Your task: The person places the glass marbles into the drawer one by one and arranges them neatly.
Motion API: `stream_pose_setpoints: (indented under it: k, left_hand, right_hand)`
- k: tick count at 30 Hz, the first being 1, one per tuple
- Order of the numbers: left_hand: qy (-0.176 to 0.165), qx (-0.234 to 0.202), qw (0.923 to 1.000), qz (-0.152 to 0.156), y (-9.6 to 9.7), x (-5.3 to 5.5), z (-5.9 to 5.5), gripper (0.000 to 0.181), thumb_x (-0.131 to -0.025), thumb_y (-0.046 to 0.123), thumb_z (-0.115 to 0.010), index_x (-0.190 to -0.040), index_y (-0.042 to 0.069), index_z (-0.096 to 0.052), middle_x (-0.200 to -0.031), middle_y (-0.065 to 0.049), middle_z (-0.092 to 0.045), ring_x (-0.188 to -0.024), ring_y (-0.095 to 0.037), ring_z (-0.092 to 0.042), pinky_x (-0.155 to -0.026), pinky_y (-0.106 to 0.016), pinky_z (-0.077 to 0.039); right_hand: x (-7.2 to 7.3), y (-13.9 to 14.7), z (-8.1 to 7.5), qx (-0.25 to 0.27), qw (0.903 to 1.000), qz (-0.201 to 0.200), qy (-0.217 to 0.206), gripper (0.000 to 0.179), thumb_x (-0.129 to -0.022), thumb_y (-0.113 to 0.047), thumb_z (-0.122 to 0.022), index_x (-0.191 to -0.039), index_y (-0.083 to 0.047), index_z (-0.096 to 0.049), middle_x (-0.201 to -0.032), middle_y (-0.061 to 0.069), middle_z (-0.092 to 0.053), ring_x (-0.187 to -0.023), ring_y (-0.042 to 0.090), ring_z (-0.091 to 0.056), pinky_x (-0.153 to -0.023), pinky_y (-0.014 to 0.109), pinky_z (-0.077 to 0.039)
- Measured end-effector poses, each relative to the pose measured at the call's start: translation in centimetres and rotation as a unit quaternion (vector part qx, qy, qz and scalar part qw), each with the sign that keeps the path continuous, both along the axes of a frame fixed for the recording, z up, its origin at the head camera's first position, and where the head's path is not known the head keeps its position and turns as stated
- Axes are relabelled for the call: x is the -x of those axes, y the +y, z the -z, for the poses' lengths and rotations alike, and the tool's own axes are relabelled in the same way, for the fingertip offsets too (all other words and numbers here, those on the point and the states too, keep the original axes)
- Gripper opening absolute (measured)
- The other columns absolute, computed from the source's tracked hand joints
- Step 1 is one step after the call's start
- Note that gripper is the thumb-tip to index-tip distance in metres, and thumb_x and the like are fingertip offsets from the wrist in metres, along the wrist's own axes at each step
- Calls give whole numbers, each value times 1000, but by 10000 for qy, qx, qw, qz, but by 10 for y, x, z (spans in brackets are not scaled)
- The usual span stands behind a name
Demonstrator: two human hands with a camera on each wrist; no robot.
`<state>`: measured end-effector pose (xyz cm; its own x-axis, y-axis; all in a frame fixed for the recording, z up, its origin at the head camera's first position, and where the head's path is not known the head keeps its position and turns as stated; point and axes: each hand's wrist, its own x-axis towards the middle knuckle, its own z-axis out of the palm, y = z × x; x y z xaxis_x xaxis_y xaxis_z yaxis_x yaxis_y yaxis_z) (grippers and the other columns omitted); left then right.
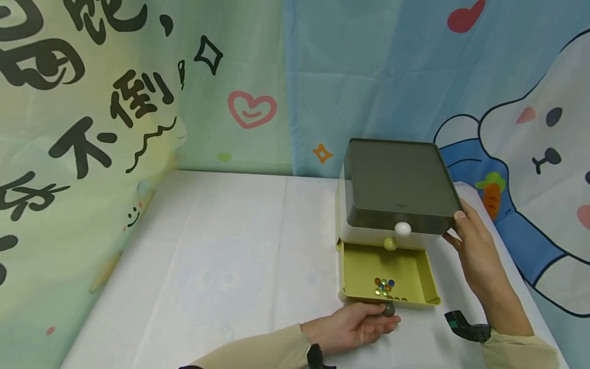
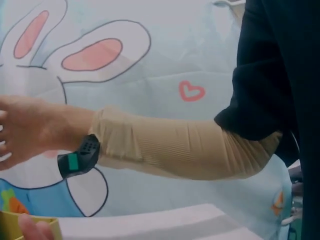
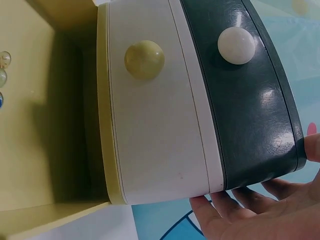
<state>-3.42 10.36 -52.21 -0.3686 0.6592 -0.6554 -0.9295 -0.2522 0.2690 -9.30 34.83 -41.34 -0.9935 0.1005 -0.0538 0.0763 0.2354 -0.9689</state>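
Observation:
A small drawer box (image 1: 401, 179) with a dark grey-green top stands at the right of the table. Its yellow lower drawer (image 1: 415, 274) is pulled out, with several coloured glass marbles (image 1: 384, 287) near the front. At the drawer's front, my left hand (image 1: 355, 325) holds the dark round knob (image 1: 389, 309) by the thumb, its other fingers spread beneath. My right hand (image 1: 477, 251) grips the box's right front corner; in the right wrist view the thumb lies on the top edge and the fingers along the side. A white knob (image 3: 236, 45) and a yellow knob (image 3: 144, 59) sit on the upper fronts.
White cloth covers the table (image 1: 221, 266) left of the box. Printed fabric (image 1: 239, 77) with hearts, lettering and a cartoon animal hangs behind and along the sides. Dark straps with wrist devices (image 1: 467, 328) sit on both wrists.

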Motion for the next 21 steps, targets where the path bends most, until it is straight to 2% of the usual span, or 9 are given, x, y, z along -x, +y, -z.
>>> stream_pose_setpoints:
  k: [1, 3, 7, 12, 16, 21]
  left_hand:
    - [90, 99, 9999, -14, 2, 0, -2, 22, -108, 15, -56, -123, 4, -65, -142, -22, -63, -84, -9, -73, -68, -11, -55]
    - [142, 193, 9997, -107, 5, 2, -5, 19, -107, 16, -57, -120, 5, -66, -133, -21, -70, -76, -7, -70, -66, -10, -54]
    - [202, 264, 9991, -263, 9, 9, -10, 18, -107, 17, -57, -118, 5, -66, -120, -12, -76, -71, -5, -65, -63, -6, -50]
    - [247, 335, 9976, -556, 11, 21, -13, 15, -107, 15, -57, -116, 6, -66, -113, -11, -78, -69, -5, -64, -61, -6, -49]
    - [281, 397, 9962, -720, 13, 29, -13, 21, -107, 15, -57, -123, 4, -64, -118, -13, -77, -67, -3, -62, -60, -6, -48]
    - [318, 389, 9945, -921, 18, 37, -14, 27, -108, 13, -56, -132, 1, -60, -134, -21, -70, -66, -3, -59, -59, -6, -47]
  right_hand:
    - [0, 0, 0, -9, 10000, 0, 10, 59, -112, -51, -32, -167, -40, -12, -176, -6, -13, -165, 35, -5, -124, 74, -1]
    - [0, 0, 1, -6, 10000, -8, 29, 59, -113, -50, -32, -167, -40, -12, -177, -6, -13, -165, 35, -4, -124, 74, -1]
    - [0, 0, 1, 20, 10000, -35, 74, 59, -113, -50, -32, -167, -39, -12, -177, -5, -12, -165, 36, -3, -124, 74, 0]
    - [0, 0, 0, 70, 9999, -43, 112, 59, -113, -49, -32, -167, -39, -12, -177, -4, -12, -165, 36, -3, -123, 75, 1]
    - [-1, -1, 0, 87, 9999, -53, 128, 59, -113, -49, -33, -167, -38, -12, -177, -4, -11, -165, 36, -3, -123, 75, 1]
    - [0, -1, 1, 68, 9998, -89, 156, 58, -113, -48, -32, -167, -39, -12, -177, -4, -11, -164, 36, -3, -122, 77, 1]
